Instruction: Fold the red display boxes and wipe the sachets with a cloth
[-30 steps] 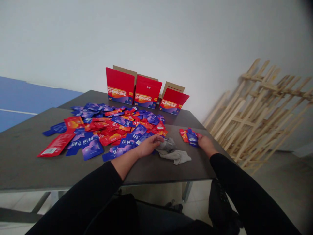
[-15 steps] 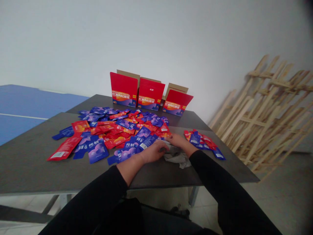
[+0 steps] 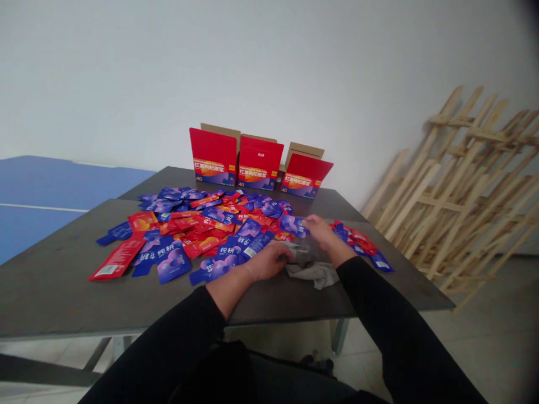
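My right hand (image 3: 320,231) pinches a blue sachet (image 3: 293,225) by its right end, just above the right part of the pile. My left hand (image 3: 269,261) rests low at the pile's front edge, its fingers curled against a crumpled grey cloth (image 3: 315,272). The cloth's upper end lies at those fingertips, and the rest spreads on the table between my hands. Red and blue sachets form a large heap, with a red sachet (image 3: 118,258) and a blue sachet (image 3: 172,261) flat at its near left. A smaller group of sachets (image 3: 362,242) lies beyond my right forearm.
Three red cartons (image 3: 214,157) with raised flaps stand along the back of the dark table (image 3: 63,292). A blue table (image 3: 37,185) adjoins at the left. Wooden slatted frames (image 3: 455,202) lean against the wall at the right.
My right hand has moved up and away from the cloth and now holds a blue sachet at the pile. My left hand stays nearly in place by the cloth.
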{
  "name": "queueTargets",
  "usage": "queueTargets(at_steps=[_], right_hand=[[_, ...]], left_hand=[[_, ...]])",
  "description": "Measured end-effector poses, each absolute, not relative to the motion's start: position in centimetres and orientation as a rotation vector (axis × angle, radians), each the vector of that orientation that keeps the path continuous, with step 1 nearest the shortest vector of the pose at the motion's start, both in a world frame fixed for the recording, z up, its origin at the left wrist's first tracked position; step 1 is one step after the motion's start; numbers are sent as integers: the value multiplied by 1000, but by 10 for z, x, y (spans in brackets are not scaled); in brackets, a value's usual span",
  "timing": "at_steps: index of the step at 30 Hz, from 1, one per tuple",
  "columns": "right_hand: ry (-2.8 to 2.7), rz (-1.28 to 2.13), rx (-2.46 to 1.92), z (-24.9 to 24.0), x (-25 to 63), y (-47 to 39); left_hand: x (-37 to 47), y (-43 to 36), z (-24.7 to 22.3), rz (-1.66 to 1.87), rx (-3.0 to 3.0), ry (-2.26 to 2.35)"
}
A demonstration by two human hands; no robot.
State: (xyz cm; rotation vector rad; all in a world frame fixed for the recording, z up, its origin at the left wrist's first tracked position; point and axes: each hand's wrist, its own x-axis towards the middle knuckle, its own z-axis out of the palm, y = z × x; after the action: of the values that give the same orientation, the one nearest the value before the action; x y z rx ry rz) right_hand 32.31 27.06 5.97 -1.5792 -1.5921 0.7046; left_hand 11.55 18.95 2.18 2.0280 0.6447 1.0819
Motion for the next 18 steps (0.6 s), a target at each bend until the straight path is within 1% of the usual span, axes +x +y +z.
queueTargets(at_steps=[3,6,8,11,15,18], right_hand=[[-1505,622,-1379,74,328,263],[-1517,628,-1206,83,328,247],[-1564,661,-1144,86,324,235],[-1700,716,-1097,85,314,221],[-1853,857,-1115,82,296,211],[-1850,744,-1109,75,284,209]], left_hand=[[117,193,20,1160,1770,748],[118,197,23,1269,1286,803],[115,198,30,1275,966,778],[107,196,42,1078,750,641],[94,187,52,691,768,434],[89,184,52,515,780,408]])
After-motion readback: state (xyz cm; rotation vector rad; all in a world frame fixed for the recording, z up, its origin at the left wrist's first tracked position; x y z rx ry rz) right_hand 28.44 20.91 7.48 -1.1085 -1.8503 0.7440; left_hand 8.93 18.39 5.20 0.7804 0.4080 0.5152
